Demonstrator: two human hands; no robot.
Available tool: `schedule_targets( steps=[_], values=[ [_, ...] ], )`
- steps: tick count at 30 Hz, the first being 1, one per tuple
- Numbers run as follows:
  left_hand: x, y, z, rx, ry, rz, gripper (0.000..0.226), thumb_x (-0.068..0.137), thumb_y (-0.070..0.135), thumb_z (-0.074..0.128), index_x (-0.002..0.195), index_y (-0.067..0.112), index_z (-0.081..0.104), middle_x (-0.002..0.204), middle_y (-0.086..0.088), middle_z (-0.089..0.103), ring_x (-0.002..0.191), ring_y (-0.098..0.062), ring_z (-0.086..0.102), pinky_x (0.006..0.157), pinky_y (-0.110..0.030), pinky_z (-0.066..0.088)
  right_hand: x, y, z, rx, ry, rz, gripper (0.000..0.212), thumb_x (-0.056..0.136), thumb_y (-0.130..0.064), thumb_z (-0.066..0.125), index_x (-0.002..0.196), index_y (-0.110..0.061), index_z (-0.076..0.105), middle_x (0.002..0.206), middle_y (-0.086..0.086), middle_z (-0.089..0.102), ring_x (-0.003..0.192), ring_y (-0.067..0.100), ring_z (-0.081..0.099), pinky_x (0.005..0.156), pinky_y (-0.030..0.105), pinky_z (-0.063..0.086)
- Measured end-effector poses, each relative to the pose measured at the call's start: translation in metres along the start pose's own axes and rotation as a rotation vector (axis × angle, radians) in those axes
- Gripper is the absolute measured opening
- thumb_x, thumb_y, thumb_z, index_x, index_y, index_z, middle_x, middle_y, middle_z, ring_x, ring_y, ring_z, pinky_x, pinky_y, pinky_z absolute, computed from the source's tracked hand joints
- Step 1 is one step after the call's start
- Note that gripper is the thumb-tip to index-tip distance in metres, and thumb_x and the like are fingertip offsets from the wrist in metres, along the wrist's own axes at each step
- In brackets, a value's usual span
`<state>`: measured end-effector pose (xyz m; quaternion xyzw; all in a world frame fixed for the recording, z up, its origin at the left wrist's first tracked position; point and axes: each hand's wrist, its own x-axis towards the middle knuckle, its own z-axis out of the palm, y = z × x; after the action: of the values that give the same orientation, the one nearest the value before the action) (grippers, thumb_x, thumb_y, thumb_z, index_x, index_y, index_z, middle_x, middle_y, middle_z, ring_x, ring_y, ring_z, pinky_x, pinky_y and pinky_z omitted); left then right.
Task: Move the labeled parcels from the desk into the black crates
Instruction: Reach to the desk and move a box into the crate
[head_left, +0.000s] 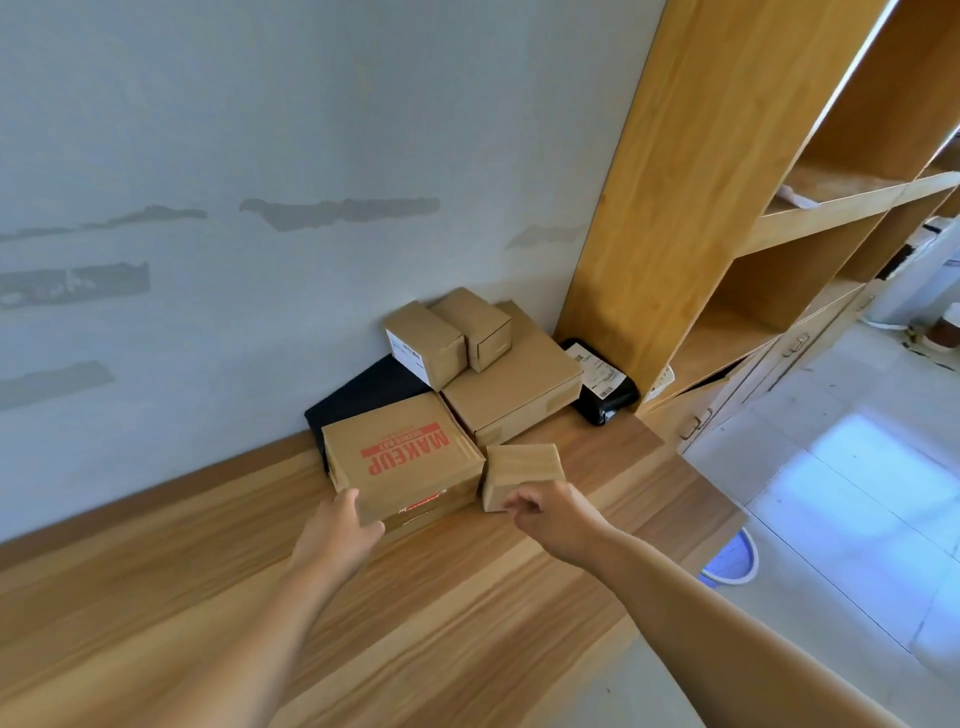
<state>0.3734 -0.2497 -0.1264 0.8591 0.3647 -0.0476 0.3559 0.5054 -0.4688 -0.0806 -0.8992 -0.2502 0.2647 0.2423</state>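
Wooden desk (218, 561) against a grey wall (260, 130), shelving unit (727, 208) on the right, and the parcels are piled in the far corner. Left hand (337, 530) reaches in, fingers straight against the near-left corner of the MAKEUP box (405, 457). Right hand (550, 512) is at the small brown box (522, 475) just right of it, fingers curled at its near edge; a firm grip, cannot tell. Behind: a flat carton (519, 389), two little boxes (426, 343) stacked on it, a black mailer bag (602, 379) far right
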Motion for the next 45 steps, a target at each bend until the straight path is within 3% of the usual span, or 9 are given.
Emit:
schedule_targets(
  steps=[7, 11, 16, 20, 28, 36, 39, 42, 45],
  values=[
    [0.040, -0.005, 0.009, -0.024, -0.035, -0.162, 0.054, 0.090, 0.035, 0.055, 0.137, 0.012, 0.038, 0.132, -0.010, 0.051, 0.114, -0.026, 0.054, 0.087, -0.039, 0.050, 0.065, -0.002, -0.001, 0.028, -0.070, 0.022, 0.035, 0.092, -0.015, 0.049, 0.123, -0.024, 0.061, 0.116, -0.003, 0.060, 0.089, 0.012, 0.058, 0.068, 0.022, 0.046],
    [0.052, -0.004, 0.012, -0.063, -0.014, -0.238, 0.055, 0.094, 0.033, 0.050, 0.141, 0.009, 0.035, 0.137, -0.011, 0.048, 0.118, -0.027, 0.052, 0.085, -0.035, 0.048, 0.103, -0.006, 0.002, -0.041, -0.096, -0.012, 0.045, 0.091, -0.019, 0.052, 0.136, -0.018, 0.049, 0.130, 0.004, 0.053, 0.102, 0.019, 0.057, 0.081, 0.031, 0.050],
    [0.061, 0.001, 0.017, -0.087, 0.024, -0.275, 0.034, 0.092, 0.023, 0.050, 0.126, 0.021, 0.046, 0.114, 0.000, 0.057, 0.087, -0.016, 0.061, 0.064, -0.030, 0.049, 0.137, -0.003, 0.007, -0.041, -0.201, -0.003, 0.034, 0.089, -0.020, 0.054, 0.122, -0.015, 0.051, 0.114, 0.006, 0.057, 0.092, 0.019, 0.058, 0.075, 0.033, 0.052],
    [0.060, 0.010, 0.021, -0.174, 0.084, -0.351, 0.031, 0.089, 0.010, 0.045, 0.117, 0.020, 0.054, 0.095, 0.000, 0.064, 0.075, -0.016, 0.061, 0.054, -0.027, 0.042, 0.155, 0.000, 0.004, -0.035, -0.296, -0.015, 0.041, 0.091, -0.025, 0.055, 0.130, -0.014, 0.047, 0.124, 0.007, 0.056, 0.107, 0.024, 0.058, 0.091, 0.034, 0.050],
    [0.038, 0.021, 0.017, -0.238, 0.231, -0.505, 0.032, 0.090, 0.010, 0.045, 0.119, 0.019, 0.054, 0.093, 0.001, 0.063, 0.076, -0.017, 0.062, 0.057, -0.026, 0.045, 0.170, -0.015, -0.005, -0.022, -0.415, -0.092, 0.040, 0.092, -0.026, 0.056, 0.130, -0.018, 0.049, 0.122, 0.004, 0.058, 0.106, 0.020, 0.058, 0.090, 0.036, 0.050],
    [0.001, 0.041, -0.033, -0.360, 0.483, -0.498, 0.032, 0.086, 0.009, 0.050, 0.117, 0.019, 0.053, 0.087, 0.004, 0.061, 0.075, -0.019, 0.061, 0.061, -0.031, 0.048, 0.151, -0.063, -0.032, 0.105, -0.330, -0.303, 0.035, 0.092, -0.023, 0.056, 0.126, -0.025, 0.048, 0.121, 0.001, 0.054, 0.077, 0.014, 0.059, 0.057, 0.025, 0.045],
    [-0.014, 0.054, -0.058, -0.439, 0.581, -0.442, 0.030, 0.085, 0.009, 0.051, 0.112, 0.022, 0.053, 0.094, 0.003, 0.064, 0.076, -0.025, 0.066, 0.075, -0.041, 0.055, 0.136, -0.086, -0.049, 0.218, -0.290, -0.364, 0.030, 0.093, -0.019, 0.055, 0.121, -0.026, 0.049, 0.107, -0.006, 0.059, 0.096, 0.019, 0.062, 0.066, 0.028, 0.048],
    [-0.027, 0.065, -0.082, -0.453, 0.657, -0.379, 0.029, 0.086, 0.011, 0.052, 0.112, 0.024, 0.053, 0.095, 0.008, 0.063, 0.076, -0.023, 0.067, 0.076, -0.043, 0.056, 0.122, -0.107, -0.069, 0.316, -0.244, -0.414, 0.032, 0.091, -0.014, 0.058, 0.121, -0.025, 0.050, 0.095, -0.016, 0.057, 0.101, 0.011, 0.060, 0.086, 0.040, 0.052],
    [-0.038, 0.075, -0.104, -0.486, 0.750, -0.295, 0.031, 0.087, 0.011, 0.052, 0.115, 0.025, 0.054, 0.109, 0.009, 0.063, 0.089, -0.016, 0.063, 0.073, -0.036, 0.053, 0.116, -0.125, -0.085, 0.388, -0.171, -0.475, 0.033, 0.087, -0.008, 0.063, 0.115, -0.023, 0.053, 0.108, -0.013, 0.059, 0.094, 0.003, 0.059, 0.077, 0.026, 0.051]
  ],
)
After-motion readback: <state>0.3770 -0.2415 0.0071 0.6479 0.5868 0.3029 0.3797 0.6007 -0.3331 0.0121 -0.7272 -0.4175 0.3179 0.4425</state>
